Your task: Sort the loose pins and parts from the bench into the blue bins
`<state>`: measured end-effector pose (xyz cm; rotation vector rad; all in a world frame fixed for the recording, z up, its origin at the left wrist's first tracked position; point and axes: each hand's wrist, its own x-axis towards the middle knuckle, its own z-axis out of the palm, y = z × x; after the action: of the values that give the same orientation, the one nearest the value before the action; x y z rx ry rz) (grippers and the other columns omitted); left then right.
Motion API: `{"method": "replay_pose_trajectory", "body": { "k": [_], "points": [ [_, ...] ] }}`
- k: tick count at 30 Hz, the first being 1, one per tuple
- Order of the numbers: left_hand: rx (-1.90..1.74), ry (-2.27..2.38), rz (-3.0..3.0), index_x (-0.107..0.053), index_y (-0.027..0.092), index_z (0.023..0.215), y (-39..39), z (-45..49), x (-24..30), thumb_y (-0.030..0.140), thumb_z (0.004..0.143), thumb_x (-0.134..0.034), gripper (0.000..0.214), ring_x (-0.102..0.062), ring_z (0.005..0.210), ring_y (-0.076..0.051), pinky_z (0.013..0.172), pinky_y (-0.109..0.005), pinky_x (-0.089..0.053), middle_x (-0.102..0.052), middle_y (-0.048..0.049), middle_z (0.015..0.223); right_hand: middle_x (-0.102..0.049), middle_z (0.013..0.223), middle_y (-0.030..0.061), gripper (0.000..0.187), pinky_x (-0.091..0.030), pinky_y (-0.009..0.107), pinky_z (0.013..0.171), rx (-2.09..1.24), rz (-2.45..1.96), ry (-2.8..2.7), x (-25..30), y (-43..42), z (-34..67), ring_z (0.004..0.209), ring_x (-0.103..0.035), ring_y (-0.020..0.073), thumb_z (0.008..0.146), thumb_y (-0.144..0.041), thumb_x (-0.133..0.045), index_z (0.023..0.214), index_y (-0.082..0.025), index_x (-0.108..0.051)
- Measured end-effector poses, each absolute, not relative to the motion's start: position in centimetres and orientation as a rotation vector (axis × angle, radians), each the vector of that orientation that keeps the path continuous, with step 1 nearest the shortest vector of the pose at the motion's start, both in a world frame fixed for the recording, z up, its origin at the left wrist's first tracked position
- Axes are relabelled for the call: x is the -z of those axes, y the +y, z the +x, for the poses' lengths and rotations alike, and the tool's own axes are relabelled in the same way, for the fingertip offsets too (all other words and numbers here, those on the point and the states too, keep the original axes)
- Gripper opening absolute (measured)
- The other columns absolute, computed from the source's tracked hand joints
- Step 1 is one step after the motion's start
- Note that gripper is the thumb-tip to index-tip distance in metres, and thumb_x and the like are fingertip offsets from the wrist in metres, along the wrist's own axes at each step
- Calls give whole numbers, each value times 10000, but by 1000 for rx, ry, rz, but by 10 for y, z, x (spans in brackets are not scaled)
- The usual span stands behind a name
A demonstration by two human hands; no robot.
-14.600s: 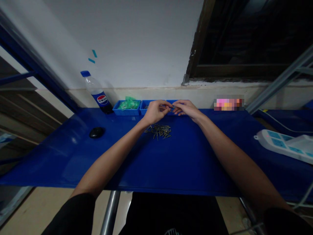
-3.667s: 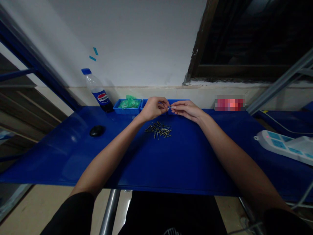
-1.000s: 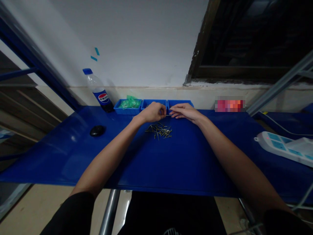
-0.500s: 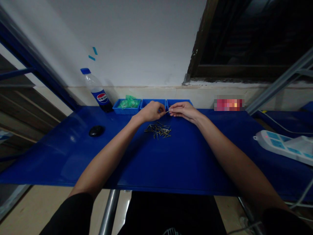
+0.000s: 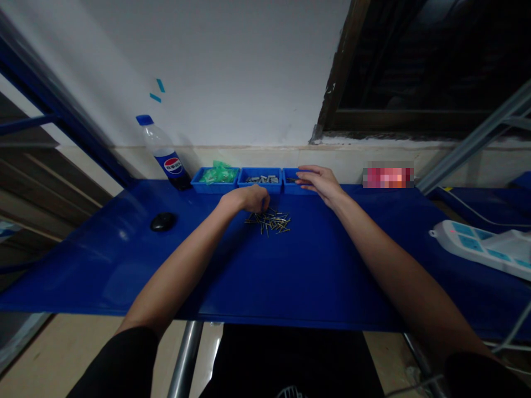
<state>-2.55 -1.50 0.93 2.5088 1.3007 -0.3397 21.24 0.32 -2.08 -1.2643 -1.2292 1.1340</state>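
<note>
A loose pile of thin, brass-coloured metal rods, perhaps long screws, (image 5: 271, 223) lies on the blue tabletop (image 5: 274, 276). My left hand (image 5: 251, 199) reaches down to the back edge of this pile with its fingers closed together. Whatever its fingertips may hold is hidden. Over the right blue bin (image 5: 290, 188) is my right hand (image 5: 321, 183), fingers stretched and slightly apart, nothing visible between them. Small dark pieces show inside that bin, partly covered by the hand. The middle blue bin (image 5: 260, 189) holds small grey metal pieces (image 5: 267, 179).
In the left blue bin (image 5: 213, 188) sits green plastic bagging (image 5: 219, 173). A Pepsi bottle (image 5: 170, 163) stands beside it, and a black mouse (image 5: 163, 222) lies at left. At right are a white power strip (image 5: 477, 243) and a blurred-out red item (image 5: 389, 177).
My hands, close together over the bins with a thin piece between them, have parted. The left moved down to the pile; the right moved slightly right and its fingers opened.
</note>
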Motion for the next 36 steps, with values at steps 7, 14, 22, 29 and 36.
{"method": "replay_pose_trajectory", "body": {
  "k": [7,14,22,29,36],
  "points": [
    [335,1292,2528,-796,120,949,-12,-22,-2,-53,688,-613,362,-632,695,-140,632,-226,-459,-782,-61,844,-804,1004,83,195,-602,287,756,-1169,-1260,-1270,20,0,210,863,-771,185,836,-188,-785,1031,-196,-778],
    [260,1255,2542,-762,143,905,-13,-25,-2,22,744,-635,238,-632,694,-131,644,-234,-459,-774,-49,834,-804,956,80,156,-604,293,752,-1193,-1292,-1276,18,-2,208,844,-769,187,828,-189,-794,982,-204,-789],
    [-77,1104,2569,-744,131,989,-9,-27,-10,182,808,-648,211,-676,753,-140,683,-239,-462,-774,-59,880,-820,1014,90,117,-598,267,726,-1229,-1303,-1292,17,-4,207,816,-764,165,851,-180,-750,960,-201,-786],
    [-378,1001,2539,-721,98,1028,-16,-17,-14,200,857,-593,237,-660,748,-135,714,-253,-473,-755,-82,874,-820,924,80,85,-595,252,674,-1320,-1292,-1417,20,-6,205,762,-756,158,861,-185,-761,932,-212,-801],
    [-460,1009,2506,-705,97,1030,-17,-15,-15,234,885,-582,234,-669,778,-133,739,-249,-484,-759,-96,913,-818,902,94,55,-629,293,716,-1509,-1187,-1506,22,-7,205,803,-770,190,854,-278,-807,861,-224,-814]
  ]
}}
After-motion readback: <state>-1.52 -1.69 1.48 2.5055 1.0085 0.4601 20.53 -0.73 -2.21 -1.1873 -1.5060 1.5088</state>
